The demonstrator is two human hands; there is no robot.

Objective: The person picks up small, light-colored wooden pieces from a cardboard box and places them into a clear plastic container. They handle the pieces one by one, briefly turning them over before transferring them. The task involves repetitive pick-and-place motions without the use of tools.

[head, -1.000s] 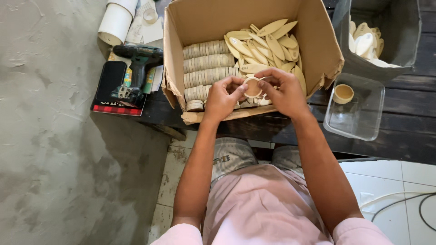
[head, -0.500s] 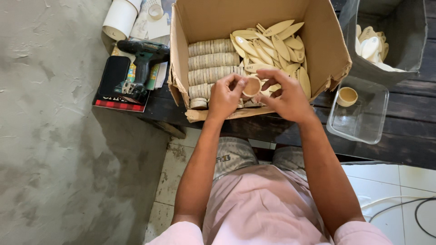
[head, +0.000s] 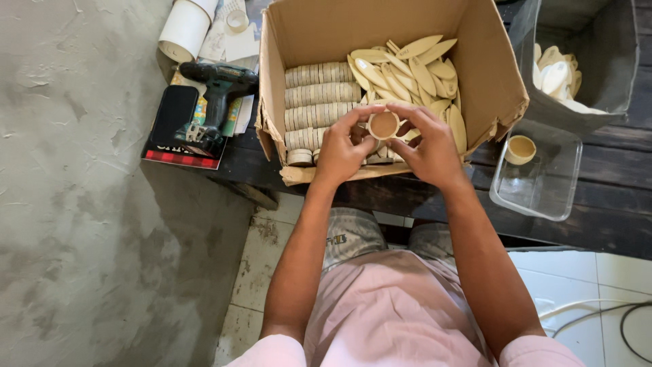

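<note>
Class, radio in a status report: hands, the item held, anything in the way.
Left hand and right hand both pinch small round tan wooden cup. Above open cardboard box. Nothing in the way.

Small round wooden cup (head: 384, 125): pale tan, shallow, circular rim, its open mouth facing up toward the camera, interior a shade darker than the rim. It is held above the front part of the open cardboard box (head: 499, 81), over the box's contents, just behind the box's front wall. The left hand (head: 341, 148) pinches its left rim; the right hand (head: 429, 146) grips its right rim.
</note>
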